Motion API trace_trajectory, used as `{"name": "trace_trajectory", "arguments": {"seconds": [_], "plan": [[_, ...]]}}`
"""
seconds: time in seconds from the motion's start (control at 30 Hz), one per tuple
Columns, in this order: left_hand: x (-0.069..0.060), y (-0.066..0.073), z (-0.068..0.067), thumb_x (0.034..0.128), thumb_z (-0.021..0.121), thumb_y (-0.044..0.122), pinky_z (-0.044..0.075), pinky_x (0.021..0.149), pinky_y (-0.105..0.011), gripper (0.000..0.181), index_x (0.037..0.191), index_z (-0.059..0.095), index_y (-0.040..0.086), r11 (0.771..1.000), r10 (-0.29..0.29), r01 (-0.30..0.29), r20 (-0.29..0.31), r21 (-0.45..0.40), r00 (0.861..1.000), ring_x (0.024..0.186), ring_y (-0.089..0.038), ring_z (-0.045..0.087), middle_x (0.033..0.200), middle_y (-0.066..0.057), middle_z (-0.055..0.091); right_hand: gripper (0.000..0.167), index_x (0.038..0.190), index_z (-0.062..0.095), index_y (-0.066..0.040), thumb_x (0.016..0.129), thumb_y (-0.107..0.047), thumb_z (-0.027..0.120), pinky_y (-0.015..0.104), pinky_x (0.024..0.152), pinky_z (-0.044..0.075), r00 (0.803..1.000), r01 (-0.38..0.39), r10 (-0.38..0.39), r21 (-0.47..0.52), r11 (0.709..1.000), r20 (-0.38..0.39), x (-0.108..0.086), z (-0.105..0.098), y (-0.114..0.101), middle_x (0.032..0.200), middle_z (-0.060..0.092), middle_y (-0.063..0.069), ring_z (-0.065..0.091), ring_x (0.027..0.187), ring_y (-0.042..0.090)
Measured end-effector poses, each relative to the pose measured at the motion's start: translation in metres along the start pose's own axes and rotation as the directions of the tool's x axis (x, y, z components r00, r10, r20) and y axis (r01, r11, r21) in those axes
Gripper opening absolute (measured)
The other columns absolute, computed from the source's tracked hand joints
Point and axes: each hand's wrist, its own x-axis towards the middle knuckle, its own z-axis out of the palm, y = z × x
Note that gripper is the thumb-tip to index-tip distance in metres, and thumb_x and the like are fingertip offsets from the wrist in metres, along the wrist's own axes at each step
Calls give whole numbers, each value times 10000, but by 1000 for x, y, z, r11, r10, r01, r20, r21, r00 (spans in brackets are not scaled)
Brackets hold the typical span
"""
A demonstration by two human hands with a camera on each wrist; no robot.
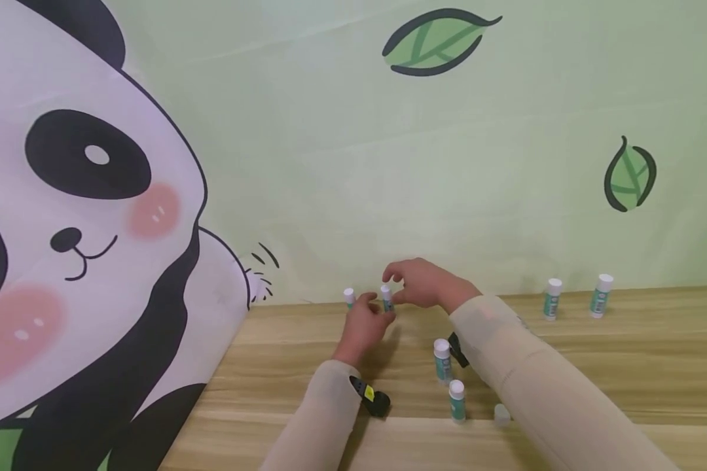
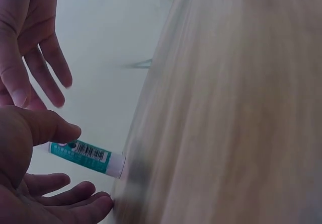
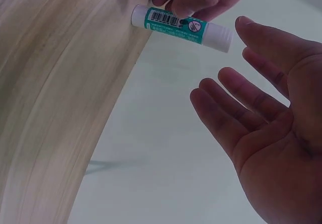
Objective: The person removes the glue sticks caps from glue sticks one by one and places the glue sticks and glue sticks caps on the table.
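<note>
A teal-and-white glue stick [image 1: 387, 298] stands upright near the back of the table, between both hands. My left hand [image 1: 366, 330] is beside it, thumb and fingers spread to either side. In the left wrist view the thumb overlaps the glue stick [image 2: 83, 155]; whether it touches cannot be told. My right hand [image 1: 421, 282] hovers at its top with loosely bent fingers. The right wrist view shows that hand [image 3: 266, 113] holding nothing, apart from the glue stick's white end. A second glue stick [image 1: 349, 297] is partly hidden behind my left hand.
Two glue sticks, a nearer one [image 1: 457, 400] and another [image 1: 442, 360], stand by the right forearm. Two more, one [image 1: 552, 299] and another [image 1: 601, 296], stand at the back right. A small whitish cap-like piece [image 1: 502, 415] lies in front. A panda-print backdrop [image 1: 330, 163] rises behind the table.
</note>
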Motion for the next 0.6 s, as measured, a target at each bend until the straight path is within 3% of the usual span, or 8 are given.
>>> {"name": "trace_trajectory", "arguments": {"seconds": [0.27, 0.6], "plan": [[4, 2, 7, 904, 626, 122, 550, 790, -358, 410, 1273, 508, -13, 998, 51, -51, -9, -27, 999, 957, -254, 649, 1125, -204, 654, 412, 1301, 557, -103, 907, -163, 662, 460, 1029, 456, 999, -32, 32, 14, 999, 24, 7, 7, -1, 1310, 597, 143, 552, 1225, 313], [8, 0, 11, 884, 629, 66, 530, 746, -326, 345, 1202, 530, -24, 996, 91, -91, -21, 3, 996, 864, -223, 623, 1026, -191, 670, 354, 1247, 593, -125, 898, -118, 648, 426, 995, 478, 998, -51, 52, -5, 999, 38, 11, 13, -3, 1253, 631, 90, 577, 1129, 247]]}}
